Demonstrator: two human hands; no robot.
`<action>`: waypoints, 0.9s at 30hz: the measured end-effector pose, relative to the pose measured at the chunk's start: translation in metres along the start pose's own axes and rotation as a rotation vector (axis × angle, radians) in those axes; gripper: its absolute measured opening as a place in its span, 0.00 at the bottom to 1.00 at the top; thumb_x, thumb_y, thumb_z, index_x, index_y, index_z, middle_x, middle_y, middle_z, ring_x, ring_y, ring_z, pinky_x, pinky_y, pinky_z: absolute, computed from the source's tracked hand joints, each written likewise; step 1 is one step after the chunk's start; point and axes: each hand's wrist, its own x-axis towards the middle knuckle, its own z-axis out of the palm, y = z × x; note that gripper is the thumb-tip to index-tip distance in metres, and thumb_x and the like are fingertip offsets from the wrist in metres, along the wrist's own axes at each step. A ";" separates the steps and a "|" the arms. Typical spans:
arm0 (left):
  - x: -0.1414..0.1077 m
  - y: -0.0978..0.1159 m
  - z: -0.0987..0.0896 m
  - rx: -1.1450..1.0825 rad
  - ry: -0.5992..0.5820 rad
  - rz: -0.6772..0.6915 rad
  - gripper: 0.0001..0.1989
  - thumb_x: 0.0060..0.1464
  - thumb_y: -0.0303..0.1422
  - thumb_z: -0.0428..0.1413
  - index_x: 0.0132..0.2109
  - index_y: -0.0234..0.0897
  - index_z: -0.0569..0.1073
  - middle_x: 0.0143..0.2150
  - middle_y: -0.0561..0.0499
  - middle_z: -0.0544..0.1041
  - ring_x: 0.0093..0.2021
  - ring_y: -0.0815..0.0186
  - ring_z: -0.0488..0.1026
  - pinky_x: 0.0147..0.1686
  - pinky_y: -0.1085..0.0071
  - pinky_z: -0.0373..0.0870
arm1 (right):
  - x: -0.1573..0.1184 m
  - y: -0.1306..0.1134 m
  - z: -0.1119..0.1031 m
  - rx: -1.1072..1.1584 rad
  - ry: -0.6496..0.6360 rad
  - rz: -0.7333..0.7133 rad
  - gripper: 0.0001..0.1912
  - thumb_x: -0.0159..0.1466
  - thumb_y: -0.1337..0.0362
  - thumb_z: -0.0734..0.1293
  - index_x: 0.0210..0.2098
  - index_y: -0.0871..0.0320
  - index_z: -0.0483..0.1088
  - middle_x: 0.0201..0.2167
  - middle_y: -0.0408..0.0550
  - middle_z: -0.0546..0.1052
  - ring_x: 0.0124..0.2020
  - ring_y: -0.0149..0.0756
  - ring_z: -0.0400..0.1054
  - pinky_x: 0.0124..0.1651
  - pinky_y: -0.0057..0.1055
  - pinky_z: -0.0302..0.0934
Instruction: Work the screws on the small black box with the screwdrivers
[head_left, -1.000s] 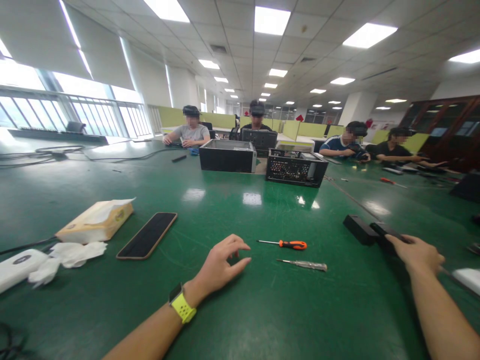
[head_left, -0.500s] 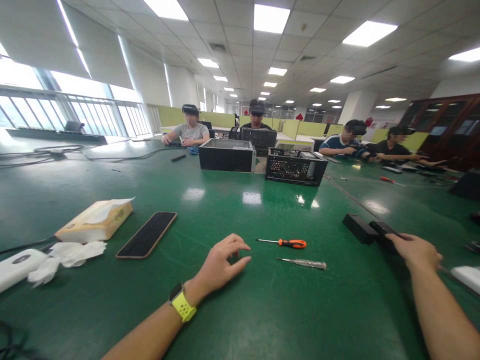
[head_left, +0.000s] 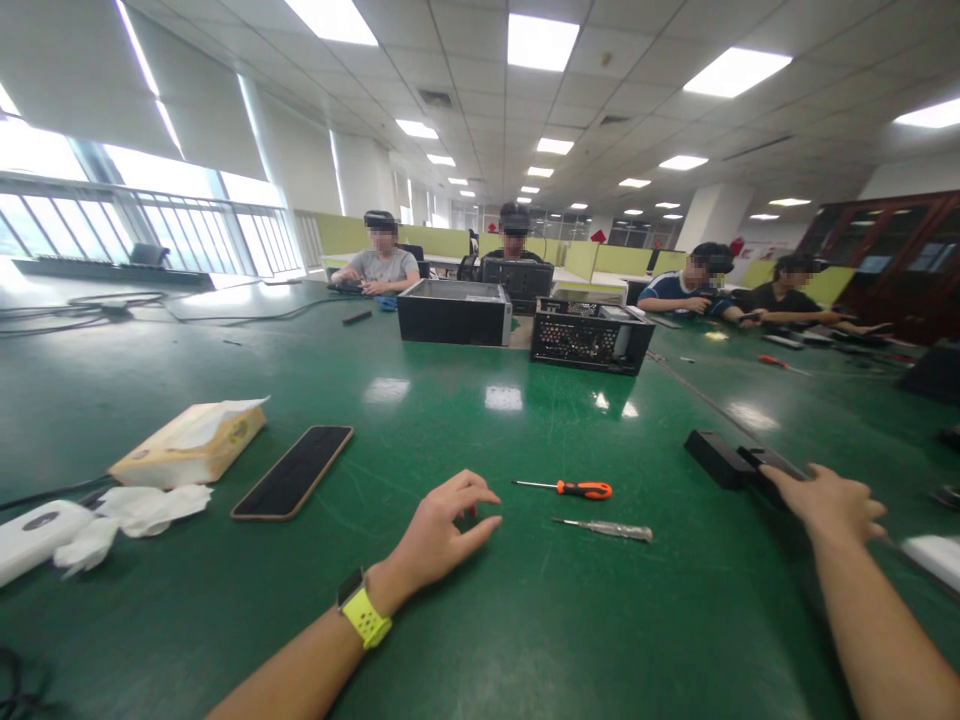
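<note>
My left hand [head_left: 448,522] rests on the green table with its fingers apart and slightly curled, nothing in them. To its right lie an orange-and-black-handled screwdriver [head_left: 585,490] and a slim screwdriver with a clear handle [head_left: 615,530], neither touched. On the right, my right hand [head_left: 836,505] is over a dark, flat black piece [head_left: 774,459], its fingers spread. The hand partly hides that piece, and I cannot tell whether the thumb touches it. Against the piece's left end lies a black rectangular block [head_left: 716,458].
A phone [head_left: 294,473], a tissue pack [head_left: 193,445] and crumpled tissues [head_left: 150,508] lie on the left. Two open computer cases [head_left: 454,318] [head_left: 589,335] stand farther back on the table [head_left: 420,420]. Several people sit at the far side.
My right hand has loosened from the dark black piece, its fingers now spread apart. The piece lies beside the block. My left hand has hardly moved.
</note>
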 end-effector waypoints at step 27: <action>0.001 0.006 -0.003 0.107 -0.147 0.023 0.21 0.48 0.44 0.67 0.47 0.38 0.78 0.43 0.46 0.77 0.46 0.55 0.71 0.48 0.58 0.68 | -0.264 -0.116 -0.010 0.581 -0.779 -1.410 0.22 0.58 0.55 0.72 0.49 0.59 0.74 0.42 0.51 0.78 0.40 0.41 0.72 0.45 0.35 0.65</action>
